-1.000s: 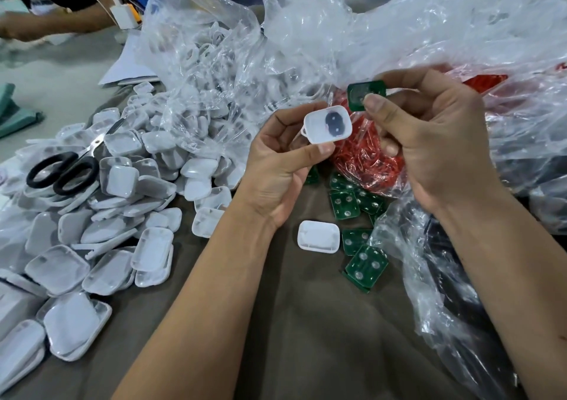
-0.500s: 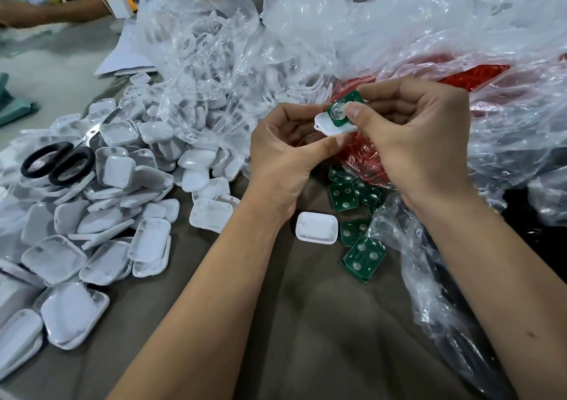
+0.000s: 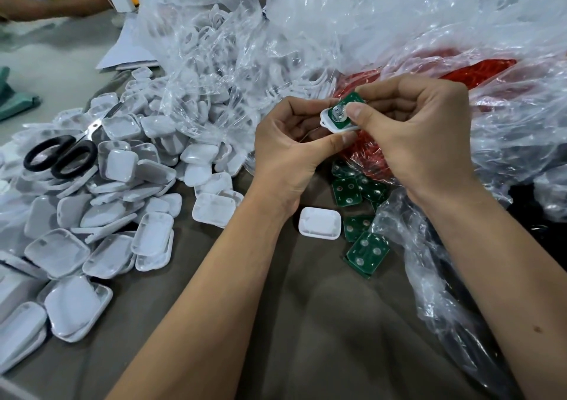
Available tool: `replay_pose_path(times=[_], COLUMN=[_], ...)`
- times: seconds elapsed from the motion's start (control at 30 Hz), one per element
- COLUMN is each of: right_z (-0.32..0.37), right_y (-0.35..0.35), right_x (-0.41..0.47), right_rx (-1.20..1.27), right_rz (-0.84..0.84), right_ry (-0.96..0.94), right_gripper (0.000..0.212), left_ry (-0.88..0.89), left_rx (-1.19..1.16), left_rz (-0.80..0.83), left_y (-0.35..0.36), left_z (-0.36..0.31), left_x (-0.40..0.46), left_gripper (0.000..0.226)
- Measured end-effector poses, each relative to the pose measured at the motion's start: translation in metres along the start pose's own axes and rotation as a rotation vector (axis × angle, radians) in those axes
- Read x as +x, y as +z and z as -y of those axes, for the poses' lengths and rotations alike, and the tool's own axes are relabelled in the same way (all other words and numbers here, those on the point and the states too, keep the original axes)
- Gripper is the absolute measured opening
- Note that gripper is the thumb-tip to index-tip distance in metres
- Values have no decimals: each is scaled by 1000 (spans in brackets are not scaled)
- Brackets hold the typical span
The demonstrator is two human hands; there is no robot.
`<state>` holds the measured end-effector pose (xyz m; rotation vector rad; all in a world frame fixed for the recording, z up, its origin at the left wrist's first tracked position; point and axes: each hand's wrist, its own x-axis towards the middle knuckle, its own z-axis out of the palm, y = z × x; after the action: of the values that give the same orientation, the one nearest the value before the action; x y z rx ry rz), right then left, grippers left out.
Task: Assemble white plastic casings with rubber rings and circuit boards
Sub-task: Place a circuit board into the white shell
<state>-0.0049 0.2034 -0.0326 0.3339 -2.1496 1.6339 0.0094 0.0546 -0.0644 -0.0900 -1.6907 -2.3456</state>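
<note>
Our left hand [image 3: 288,151] pinches the white casing [image 3: 326,121] by its edges; our right hand [image 3: 414,135] presses the green circuit board [image 3: 348,114] into it. Both seem light, stiff, slippery: best gripped by the rims. Spare boards [image 3: 365,250] lie below.

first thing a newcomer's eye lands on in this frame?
Centre frame, the left hand holds a white casing while the right hand presses a green circuit board into it. Left of them a heap of white casings covers the table, with black-handled scissors on top. Behind the hands, crumpled clear bags show red rubber rings.
</note>
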Motion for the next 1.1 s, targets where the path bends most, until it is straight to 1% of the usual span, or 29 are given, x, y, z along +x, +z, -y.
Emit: replay_pose_path(times=[0.23,0.63,0.8,1.1], right_z=[-2,-5,-7,-6], right_y=[0,2,2,0], right_x=[1,1,-1,-2], right_rx=[10,18,-27,-28], right_rz=[13,27,24,41], right_ry=[18,78,88,159], right_gripper=[18,8,17,21], left_ry=[-2,5,12,21], left_rx=[-15,-8,10,5], left_rz=[18,32,37,67], left_y=[0,0,1,2], left_z=[-1,-2,-3,-8], left_x=[0,-1,-3,-6], left_gripper=[43,43,42,42])
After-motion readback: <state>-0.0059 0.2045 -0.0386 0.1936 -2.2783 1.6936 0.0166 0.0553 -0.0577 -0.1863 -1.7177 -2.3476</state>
